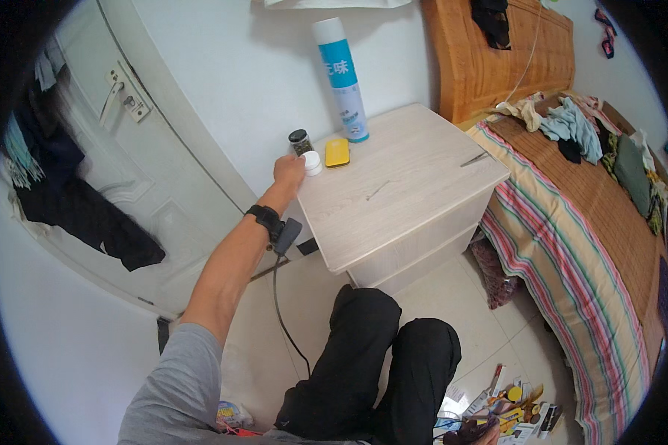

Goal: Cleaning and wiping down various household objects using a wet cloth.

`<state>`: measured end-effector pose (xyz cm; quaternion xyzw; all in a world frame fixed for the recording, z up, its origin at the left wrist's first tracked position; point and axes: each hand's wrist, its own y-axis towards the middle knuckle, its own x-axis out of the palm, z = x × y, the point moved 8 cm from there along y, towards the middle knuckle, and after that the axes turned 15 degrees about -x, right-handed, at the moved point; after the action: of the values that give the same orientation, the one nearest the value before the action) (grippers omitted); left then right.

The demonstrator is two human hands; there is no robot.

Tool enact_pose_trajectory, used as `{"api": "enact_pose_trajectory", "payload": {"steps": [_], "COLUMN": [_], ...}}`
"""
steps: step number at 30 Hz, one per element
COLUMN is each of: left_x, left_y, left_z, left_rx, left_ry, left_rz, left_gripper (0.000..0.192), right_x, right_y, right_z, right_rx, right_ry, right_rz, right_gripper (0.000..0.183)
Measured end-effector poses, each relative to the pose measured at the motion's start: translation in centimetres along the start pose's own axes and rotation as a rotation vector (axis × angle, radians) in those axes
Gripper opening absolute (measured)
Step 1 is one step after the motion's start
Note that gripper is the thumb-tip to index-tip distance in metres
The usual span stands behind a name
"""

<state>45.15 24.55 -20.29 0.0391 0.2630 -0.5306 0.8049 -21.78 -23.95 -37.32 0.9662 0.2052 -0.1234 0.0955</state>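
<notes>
At the left rear corner of the nightstand, my left hand [290,171] has its fingers and thumb on a small white lidded jar [312,163]. Right behind that jar is a glass jar with a black lid [300,142] and dark contents. A yellow rectangular tin [337,153] lies to the right. Behind the tin a tall blue-and-white spray can [343,83] stands upright near the wall. At the picture's bottom edge, a partly cut-off skin-toned shape [489,433] over the heap may be my right hand; its hold is unclear.
The pale wooden nightstand [406,228] bears a thin stick [377,190] and a slim metal tool [474,159]. A bed with a striped cloth [568,239] is at the right. Boxes and small items [515,414] are heaped on the floor. A black cable [281,317] hangs from my left wrist device.
</notes>
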Motion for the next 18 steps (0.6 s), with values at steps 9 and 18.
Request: {"api": "enact_pose_trajectory", "payload": {"steps": [9, 18], "left_x": [-0.8, 0.2], "left_y": [-2.3, -4.9], "left_z": [-1.4, -1.2], "left_rx": [0.143, 0.209], "left_ry": [-0.11, -0.501], "left_rz": [0.065, -0.067], "left_gripper": [0.023, 0.008], "right_x": [-2.5, -10.7], "right_y": [-0.6, -5.0], "right_z": [0.3, -0.9], "right_rx": [-0.066, 0.486], "right_ry": [0.08, 0.301], "right_rz": [-0.005, 0.149], "right_gripper": [0.047, 0.064]}}
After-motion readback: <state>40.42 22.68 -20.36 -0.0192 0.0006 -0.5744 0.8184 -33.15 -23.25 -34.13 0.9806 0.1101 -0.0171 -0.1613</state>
